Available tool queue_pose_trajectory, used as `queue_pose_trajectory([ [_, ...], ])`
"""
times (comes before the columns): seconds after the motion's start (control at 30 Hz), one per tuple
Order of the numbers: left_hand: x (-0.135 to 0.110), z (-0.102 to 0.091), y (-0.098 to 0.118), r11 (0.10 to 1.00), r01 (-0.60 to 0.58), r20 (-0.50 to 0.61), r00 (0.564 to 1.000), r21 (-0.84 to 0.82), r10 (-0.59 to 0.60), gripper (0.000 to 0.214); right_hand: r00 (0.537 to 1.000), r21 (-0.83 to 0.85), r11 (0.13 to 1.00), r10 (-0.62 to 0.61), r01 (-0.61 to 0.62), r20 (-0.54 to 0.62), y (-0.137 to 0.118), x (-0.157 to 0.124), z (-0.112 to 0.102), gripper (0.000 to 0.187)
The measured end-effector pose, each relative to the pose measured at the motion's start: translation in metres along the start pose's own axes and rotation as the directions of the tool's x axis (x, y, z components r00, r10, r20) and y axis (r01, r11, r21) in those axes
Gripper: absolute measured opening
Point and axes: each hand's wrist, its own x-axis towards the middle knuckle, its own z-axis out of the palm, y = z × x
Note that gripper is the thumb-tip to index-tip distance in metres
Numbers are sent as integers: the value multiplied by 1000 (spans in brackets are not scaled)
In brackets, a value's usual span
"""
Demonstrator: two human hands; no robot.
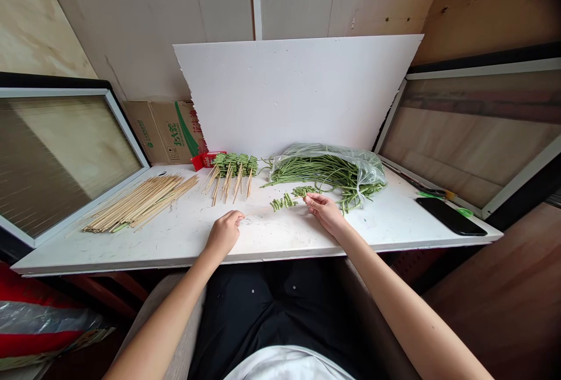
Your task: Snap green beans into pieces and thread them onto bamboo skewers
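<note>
My left hand (225, 231) is closed above the table's front, its fingertips pinching the end of a thin bamboo skewer, which is faint against the white. Short cut pieces of green bean (284, 202) sit in a row between my two hands, in line with that skewer. At the right end of this row is my right hand (322, 207), thumb and fingers pinched together; what lies between them is hidden. Just behind its fingertips is a small pile of cut bean pieces (302, 190). Long green beans (315, 169) spill from a clear plastic bag (368, 163) farther back.
Finished bean skewers (235, 165) are stacked at the back left. Loose bamboo skewers (140, 201) lie on the white table (263, 242). A black phone (451, 216) is at the right edge. A white board (298, 93) and a cardboard box (164, 131) stand behind.
</note>
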Motion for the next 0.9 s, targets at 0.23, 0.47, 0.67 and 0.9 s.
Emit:
queue_pose_trajectory([
  [0.23,0,1,-1,1000,-3,4,1000,1,3,35,1000,-6,1000,-9,9,-5,-1,-1,1,41],
  [0.47,0,0,-1,1000,-10,4,1000,15,10,33,1000,-25,1000,-16,16,-2,-1,-2,1,43],
  [0.67,0,-1,0,1000,3,9,1000,21,-3,32,1000,-6,1000,2,-1,10,-3,-3,1,39],
  [0.9,-1,0,-1,999,-9,2,1000,39,9,34,999,0,1000,-7,7,-47,-2,-3,2,38],
])
